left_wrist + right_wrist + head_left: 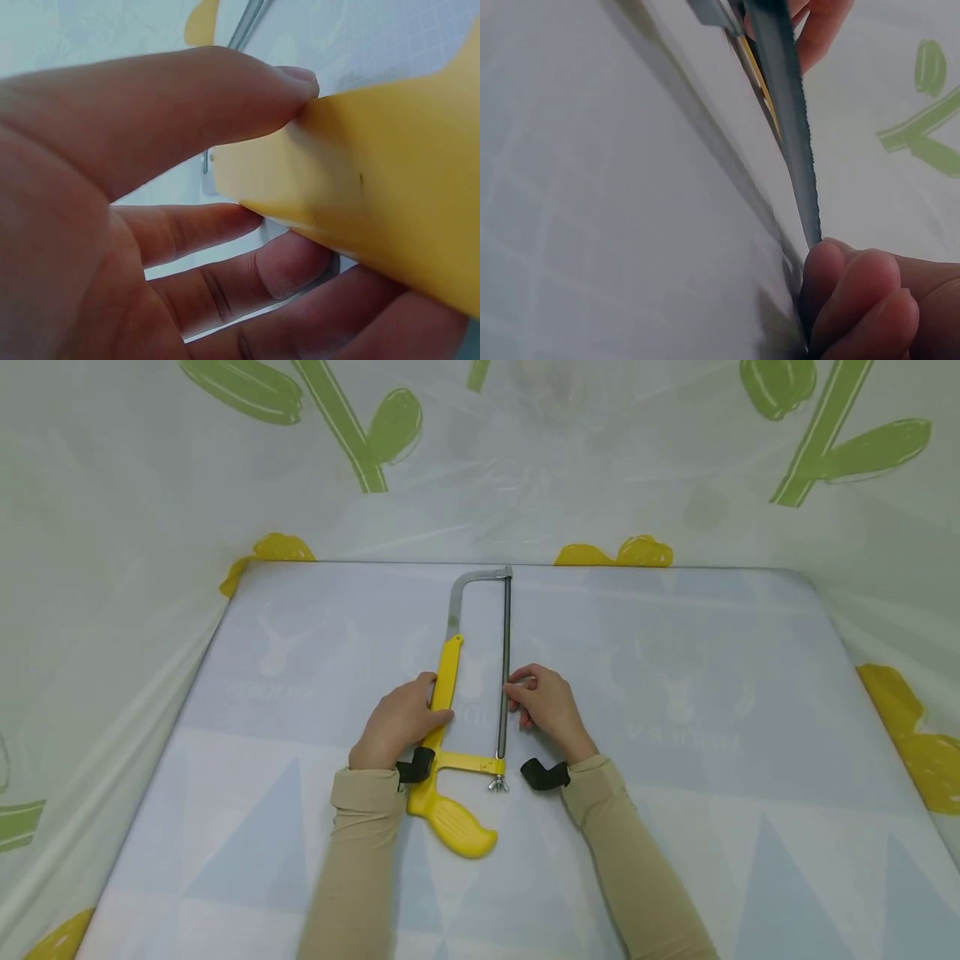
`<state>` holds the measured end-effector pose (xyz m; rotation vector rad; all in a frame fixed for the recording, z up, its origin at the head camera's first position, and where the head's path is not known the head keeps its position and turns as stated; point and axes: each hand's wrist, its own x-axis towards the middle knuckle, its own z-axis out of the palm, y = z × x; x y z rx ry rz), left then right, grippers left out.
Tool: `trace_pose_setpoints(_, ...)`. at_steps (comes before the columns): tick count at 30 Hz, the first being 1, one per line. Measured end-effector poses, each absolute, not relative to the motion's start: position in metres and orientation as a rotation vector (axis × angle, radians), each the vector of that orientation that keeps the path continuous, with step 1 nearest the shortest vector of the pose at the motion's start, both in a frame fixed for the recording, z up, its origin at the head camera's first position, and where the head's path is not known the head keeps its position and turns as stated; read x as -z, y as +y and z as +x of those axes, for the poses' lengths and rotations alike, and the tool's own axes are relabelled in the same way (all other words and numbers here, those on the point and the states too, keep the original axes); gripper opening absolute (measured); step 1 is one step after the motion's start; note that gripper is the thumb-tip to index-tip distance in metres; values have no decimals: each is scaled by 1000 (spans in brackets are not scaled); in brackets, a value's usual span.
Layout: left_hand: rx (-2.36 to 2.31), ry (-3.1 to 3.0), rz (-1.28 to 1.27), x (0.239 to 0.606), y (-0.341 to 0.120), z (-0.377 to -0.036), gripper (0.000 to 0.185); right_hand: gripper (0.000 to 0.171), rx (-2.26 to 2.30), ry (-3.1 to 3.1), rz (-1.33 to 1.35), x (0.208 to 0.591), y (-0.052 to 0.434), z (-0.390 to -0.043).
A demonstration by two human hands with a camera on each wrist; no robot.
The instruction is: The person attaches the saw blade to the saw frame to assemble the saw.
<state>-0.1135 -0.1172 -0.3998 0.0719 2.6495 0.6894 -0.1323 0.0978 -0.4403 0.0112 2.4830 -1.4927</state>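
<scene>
A hacksaw with a yellow frame (447, 672) lies on the table, its yellow handle (461, 831) toward me and its bare metal front bow (456, 602) pointing away. My left hand (397, 722) grips the frame's back, thumb on one edge and fingers on the other; the left wrist view shows this yellow bar (397, 172) close up. On the other side, my right hand (547, 702) pinches the dark blade (505, 635) near its middle. Fine teeth run along the blade (795, 127) in the right wrist view. A wing nut (498, 783) sits at the blade's near end.
The table (712, 860) has a pale cover with blue triangles and faint deer heads. Behind it hangs a whitish sheet (637, 468) printed with green stems and yellow shapes. Black wrist mounts (543, 774) stick out from both cuffs.
</scene>
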Motion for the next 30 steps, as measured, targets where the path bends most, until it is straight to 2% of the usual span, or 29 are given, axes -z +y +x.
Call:
trace_pose_setpoints(21, -682, 2633, 47, 401, -116, -113, 66, 21, 1353, 2552, 52, 439, 97, -130)
trace_pose_setpoints(30, -615, 2698, 41, 398, -111, -112, 63, 23, 1339, 2524, -44, 439, 101, -133)
